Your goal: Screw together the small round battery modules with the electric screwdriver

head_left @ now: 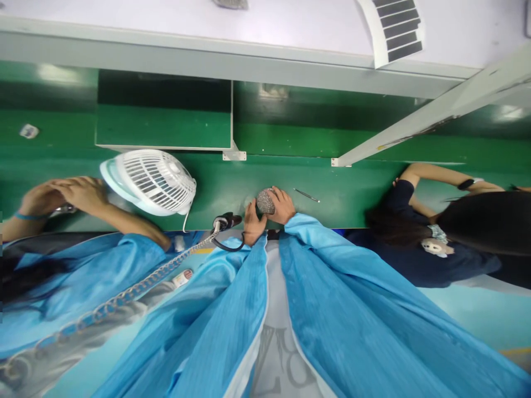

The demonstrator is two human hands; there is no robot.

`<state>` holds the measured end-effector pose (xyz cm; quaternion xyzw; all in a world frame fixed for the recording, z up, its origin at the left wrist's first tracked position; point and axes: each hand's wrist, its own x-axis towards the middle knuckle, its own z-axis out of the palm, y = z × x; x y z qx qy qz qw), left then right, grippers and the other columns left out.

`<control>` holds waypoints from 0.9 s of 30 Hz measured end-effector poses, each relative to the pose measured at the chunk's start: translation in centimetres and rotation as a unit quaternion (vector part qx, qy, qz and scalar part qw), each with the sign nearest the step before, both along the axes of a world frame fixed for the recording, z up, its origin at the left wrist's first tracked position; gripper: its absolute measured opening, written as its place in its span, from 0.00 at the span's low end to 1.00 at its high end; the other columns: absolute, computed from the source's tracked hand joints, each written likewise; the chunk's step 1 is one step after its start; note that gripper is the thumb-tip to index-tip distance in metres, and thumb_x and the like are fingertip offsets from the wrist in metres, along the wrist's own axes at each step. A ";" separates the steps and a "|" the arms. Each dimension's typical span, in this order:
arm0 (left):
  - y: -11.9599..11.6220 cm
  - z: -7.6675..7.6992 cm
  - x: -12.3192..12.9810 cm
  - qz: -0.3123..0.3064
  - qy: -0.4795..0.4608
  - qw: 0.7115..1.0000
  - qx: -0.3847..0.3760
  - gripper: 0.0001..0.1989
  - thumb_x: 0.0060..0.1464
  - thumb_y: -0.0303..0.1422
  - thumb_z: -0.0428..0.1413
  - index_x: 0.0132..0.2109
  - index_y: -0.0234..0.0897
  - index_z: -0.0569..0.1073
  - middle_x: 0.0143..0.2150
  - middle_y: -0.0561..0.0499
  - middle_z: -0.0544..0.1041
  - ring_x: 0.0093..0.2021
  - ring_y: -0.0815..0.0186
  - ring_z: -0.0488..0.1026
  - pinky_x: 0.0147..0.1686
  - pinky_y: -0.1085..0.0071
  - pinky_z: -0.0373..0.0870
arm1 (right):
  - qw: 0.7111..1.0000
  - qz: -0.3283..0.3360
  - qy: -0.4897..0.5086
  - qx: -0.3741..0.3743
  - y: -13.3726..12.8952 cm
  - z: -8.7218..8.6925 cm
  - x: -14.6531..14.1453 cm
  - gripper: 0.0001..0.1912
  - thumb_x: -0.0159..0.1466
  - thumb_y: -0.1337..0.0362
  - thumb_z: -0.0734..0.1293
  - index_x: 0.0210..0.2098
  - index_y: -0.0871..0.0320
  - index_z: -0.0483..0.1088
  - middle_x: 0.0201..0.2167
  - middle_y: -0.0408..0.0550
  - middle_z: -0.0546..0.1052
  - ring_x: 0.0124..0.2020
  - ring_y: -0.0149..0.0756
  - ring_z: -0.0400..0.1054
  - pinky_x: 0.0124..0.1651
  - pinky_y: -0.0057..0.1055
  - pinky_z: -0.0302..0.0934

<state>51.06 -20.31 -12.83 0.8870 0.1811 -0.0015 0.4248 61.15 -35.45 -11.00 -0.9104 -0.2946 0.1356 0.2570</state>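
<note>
Near the front edge of the green table I have a round, grey, glittery object [265,201]; its exact kind is not clear. My right hand [284,205] is closed over its right side, fingers curled across the top. From the lower left, my left hand [254,223] holds it, with the thumb below and a finger along the left side. A black wrist strap [226,222] with a coiled cord [136,290] is at my left wrist. To the right of my hands lies a thin metal tool [307,195], which looks like tweezers.
A white fan [153,182] stands to the left, beside a co-worker's folded hands [78,193]. Another person's arm [435,174] rests on the table at right. Behind are a green raised box [166,124], a slanted white post [398,130] and a white shelf [207,55] with a striped sheet [398,30].
</note>
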 end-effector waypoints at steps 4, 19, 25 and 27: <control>-0.3 0.2 -0.4 -0.015 -0.009 1.000 0.015 0.39 0.59 0.29 0.57 0.75 0.37 0.54 0.73 0.40 0.60 0.75 0.51 0.53 0.76 0.52 0.53 | 1.000 -0.020 0.021 0.012 -0.3 -0.2 -0.1 0.56 0.52 0.53 0.79 0.74 0.60 0.57 0.75 0.59 0.55 0.71 0.58 0.53 0.72 0.51 0.51; -1.5 0.8 2.5 -0.029 -0.034 0.997 0.056 0.41 0.57 0.40 0.61 0.72 0.34 0.57 0.69 0.32 0.63 0.71 0.42 0.56 0.71 0.45 0.56 | 0.988 -0.105 0.073 0.087 -8.8 -1.4 -7.1 0.40 0.62 0.65 0.68 0.72 0.64 0.57 0.72 0.63 0.61 0.74 0.47 0.53 0.75 0.49 0.51; -1.2 1.1 3.6 -0.066 -0.005 0.991 0.118 0.40 0.60 0.48 0.55 0.71 0.31 0.57 0.67 0.35 0.64 0.68 0.45 0.61 0.69 0.50 0.60 | 0.985 -0.103 0.107 0.091 -9.6 -2.1 -7.0 0.35 0.62 0.68 0.69 0.69 0.61 0.64 0.70 0.60 0.64 0.72 0.45 0.57 0.74 0.44 0.52; -1.3 1.0 4.0 -0.066 0.002 0.986 0.154 0.41 0.60 0.51 0.54 0.71 0.33 0.57 0.66 0.36 0.66 0.67 0.45 0.63 0.68 0.51 0.62 | 0.982 -0.112 0.106 0.106 -10.5 -2.8 -6.8 0.33 0.62 0.69 0.68 0.67 0.60 0.66 0.69 0.57 0.67 0.70 0.43 0.61 0.73 0.41 0.54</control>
